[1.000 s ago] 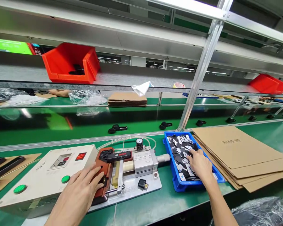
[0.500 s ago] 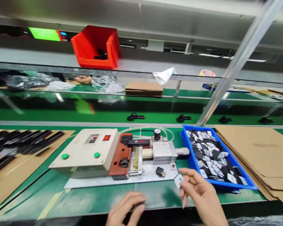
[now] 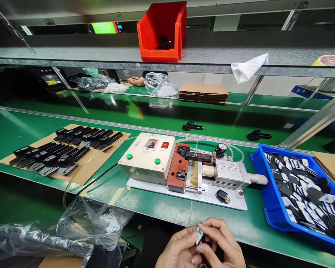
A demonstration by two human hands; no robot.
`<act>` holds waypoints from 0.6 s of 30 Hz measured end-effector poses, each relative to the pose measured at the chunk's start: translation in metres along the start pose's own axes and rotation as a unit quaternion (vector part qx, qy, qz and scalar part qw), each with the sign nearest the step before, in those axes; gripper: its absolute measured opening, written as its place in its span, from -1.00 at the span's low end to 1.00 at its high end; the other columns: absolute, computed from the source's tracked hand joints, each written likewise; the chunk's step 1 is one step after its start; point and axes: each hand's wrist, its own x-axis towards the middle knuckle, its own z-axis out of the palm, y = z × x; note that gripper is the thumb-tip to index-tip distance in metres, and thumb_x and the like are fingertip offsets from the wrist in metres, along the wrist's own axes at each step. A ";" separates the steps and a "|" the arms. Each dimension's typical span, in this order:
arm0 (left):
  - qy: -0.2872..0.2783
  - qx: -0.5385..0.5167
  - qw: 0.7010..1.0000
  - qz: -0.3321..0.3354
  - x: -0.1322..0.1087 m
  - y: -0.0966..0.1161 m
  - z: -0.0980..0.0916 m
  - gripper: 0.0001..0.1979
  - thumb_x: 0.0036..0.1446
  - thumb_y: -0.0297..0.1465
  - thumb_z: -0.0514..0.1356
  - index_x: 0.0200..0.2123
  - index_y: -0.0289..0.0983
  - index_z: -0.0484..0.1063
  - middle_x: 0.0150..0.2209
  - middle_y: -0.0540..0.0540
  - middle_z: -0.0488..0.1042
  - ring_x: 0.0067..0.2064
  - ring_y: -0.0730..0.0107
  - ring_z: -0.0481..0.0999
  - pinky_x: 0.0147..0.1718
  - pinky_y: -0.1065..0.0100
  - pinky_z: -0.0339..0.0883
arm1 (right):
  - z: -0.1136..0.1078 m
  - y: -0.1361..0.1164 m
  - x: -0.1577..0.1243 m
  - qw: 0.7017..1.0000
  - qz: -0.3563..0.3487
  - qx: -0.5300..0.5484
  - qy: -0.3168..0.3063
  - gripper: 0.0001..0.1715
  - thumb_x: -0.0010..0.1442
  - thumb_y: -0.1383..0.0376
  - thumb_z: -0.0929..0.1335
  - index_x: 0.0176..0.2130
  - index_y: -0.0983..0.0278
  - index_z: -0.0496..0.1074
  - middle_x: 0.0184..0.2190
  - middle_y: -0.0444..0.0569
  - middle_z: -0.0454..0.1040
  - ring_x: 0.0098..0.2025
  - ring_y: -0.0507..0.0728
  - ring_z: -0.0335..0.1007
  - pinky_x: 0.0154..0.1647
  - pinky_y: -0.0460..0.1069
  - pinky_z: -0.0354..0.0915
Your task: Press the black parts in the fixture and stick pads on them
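A small adhesive pad (image 3: 199, 235) with a white liner printed in blue is pinched between both hands at the bench's front edge. My left hand (image 3: 179, 247) has thumb and finger closed on its left side. Closed around its right side, my right hand (image 3: 222, 243) has its fingers bent. Just beyond them is a pneumatic press fixture (image 3: 227, 175) on a white base plate, with a black part marked BOSCH (image 3: 199, 156) lying across it. A small black piece with a brass ring (image 3: 222, 196) rests on the plate. Part of the pad is hidden by fingers.
A blue bin (image 3: 270, 216) full of similar pads stands right. To the left are a control box (image 3: 147, 156) with green buttons and cardboard (image 3: 92, 169) bearing rows of black parts. A plastic-lined box (image 3: 80, 242) sits below the bench edge. A red bin (image 3: 160, 56) is overhead.
The pad, held by my right hand alone before, has come left and nearer my body. My left hand has closed on it too. The view has turned left.
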 end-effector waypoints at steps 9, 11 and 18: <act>0.102 0.283 0.904 0.303 -0.001 -0.011 -0.015 -0.62 0.04 -0.24 0.43 -0.15 -0.33 0.49 -0.31 -0.03 0.39 -0.31 0.66 0.43 -0.29 0.62 0.33 | -0.009 0.010 -0.017 0.986 0.100 0.122 -0.055 -0.57 0.35 0.19 0.42 0.18 -0.08 0.49 -0.07 -0.04 0.50 -0.13 0.10 0.51 -0.19 -0.11 0.44; 0.075 0.405 0.830 0.376 -0.002 -0.008 -0.022 -0.76 0.13 -0.30 0.36 -0.15 -0.28 0.57 -0.25 -0.06 0.41 -0.26 0.65 0.45 -0.23 0.61 0.37 | -0.010 0.012 -0.019 0.968 0.129 0.198 -0.088 -0.58 0.33 0.09 0.42 0.17 -0.10 0.50 -0.14 -0.03 0.45 -0.18 0.11 0.46 -0.21 -0.06 0.43; 0.016 0.513 0.732 0.448 -0.006 -0.004 -0.022 -0.92 0.15 -0.44 0.32 -0.28 -0.23 0.64 -0.32 -0.05 0.45 -0.36 0.69 0.49 -0.36 0.65 0.40 | -0.011 0.008 -0.022 0.929 0.166 0.287 -0.163 -0.54 0.36 0.10 0.39 0.22 -0.17 0.44 -0.10 -0.03 0.41 -0.16 0.11 0.42 -0.19 -0.04 0.45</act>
